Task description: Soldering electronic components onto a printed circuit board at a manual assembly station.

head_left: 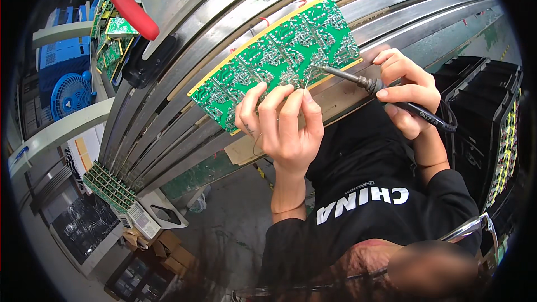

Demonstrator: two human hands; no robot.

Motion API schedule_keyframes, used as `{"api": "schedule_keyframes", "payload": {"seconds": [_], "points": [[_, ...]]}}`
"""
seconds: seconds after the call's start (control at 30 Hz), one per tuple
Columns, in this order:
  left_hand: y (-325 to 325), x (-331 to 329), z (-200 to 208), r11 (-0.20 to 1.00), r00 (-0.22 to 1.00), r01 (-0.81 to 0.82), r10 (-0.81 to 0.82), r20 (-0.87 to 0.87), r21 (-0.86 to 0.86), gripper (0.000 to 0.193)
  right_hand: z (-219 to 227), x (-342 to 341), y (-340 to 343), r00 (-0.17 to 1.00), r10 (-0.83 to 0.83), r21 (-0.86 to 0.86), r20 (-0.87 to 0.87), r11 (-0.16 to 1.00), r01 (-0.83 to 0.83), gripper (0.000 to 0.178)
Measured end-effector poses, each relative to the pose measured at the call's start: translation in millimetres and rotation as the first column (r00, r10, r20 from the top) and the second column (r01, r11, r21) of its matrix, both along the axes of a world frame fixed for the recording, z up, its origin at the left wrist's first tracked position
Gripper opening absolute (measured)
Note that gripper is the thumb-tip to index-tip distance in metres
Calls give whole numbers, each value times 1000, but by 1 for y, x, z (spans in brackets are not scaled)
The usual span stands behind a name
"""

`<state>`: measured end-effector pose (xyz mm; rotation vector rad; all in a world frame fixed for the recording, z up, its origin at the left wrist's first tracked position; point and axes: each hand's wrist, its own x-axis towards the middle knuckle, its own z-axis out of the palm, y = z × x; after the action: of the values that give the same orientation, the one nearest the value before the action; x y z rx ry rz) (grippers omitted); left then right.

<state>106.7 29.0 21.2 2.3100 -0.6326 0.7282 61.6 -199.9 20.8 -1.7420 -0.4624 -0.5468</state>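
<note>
A long green circuit board panel (246, 78) with yellow edge strips lies solder side up across the metal rails. My right hand (411, 86) is wrapped round the black handle of a soldering iron (358, 80), whose tip touches the board near its right end. Between thumb and forefinger my left hand (285, 123) pinches a thin solder wire (308, 77), its end close to the iron's tip. The other left fingers rest at the board's near edge. Red and black wires (263, 21) stick out past the far edge.
Long metal rails (184, 39) run under the board. At the upper left are a red curved handle (131, 5), a blue fan (71, 95) and piled green boards (114, 39). More boards (109, 187) sit at the rails' left end. Black crates (475, 112) stand to the right.
</note>
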Motion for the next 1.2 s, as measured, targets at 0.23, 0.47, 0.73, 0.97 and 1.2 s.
{"api": "schedule_keyframes", "payload": {"seconds": [0.23,0.47,0.73,0.97,1.2], "points": [[-5,-4,2,999,999,40,-39,-10,8,21,-6,-5,-4,997,-32,285,-66,957,50,29],[-14,-1,-1,998,998,58,-58,15,-7,20,-9,-4,-11,997,7,263,-81,965,15,29],[-18,3,5,999,999,35,-35,17,41,19,9,6,-17,993,45,124,-112,992,-31,27],[-16,0,8,1000,1000,1,-1,-10,28,17,46,21,-24,995,103,-204,-12,973,-104,25],[9,-1,-4,994,995,-81,85,49,-79,15,44,28,-20,989,62,-179,134,983,-37,25]]}}
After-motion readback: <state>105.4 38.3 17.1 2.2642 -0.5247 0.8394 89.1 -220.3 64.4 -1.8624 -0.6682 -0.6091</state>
